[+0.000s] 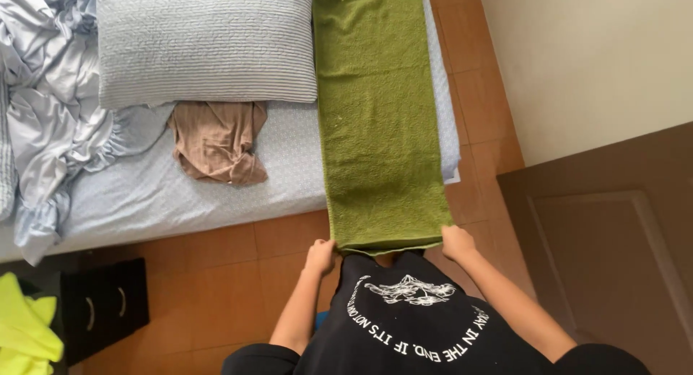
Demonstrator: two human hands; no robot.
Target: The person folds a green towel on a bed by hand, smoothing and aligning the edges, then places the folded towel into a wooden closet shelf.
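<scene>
A long green towel lies folded lengthwise along the right side of a bed, its near end hanging past the mattress edge. My left hand grips the towel's near left corner. My right hand grips the near right corner. Both hands hold the end just above the orange tiled floor, in front of my black printed shirt.
On the bed lie a grey ribbed pillow, a crumpled brown garment and a bunched pale blue sheet. A black drawer box and a yellow-green cloth sit at lower left. A brown door and cream wall stand at right.
</scene>
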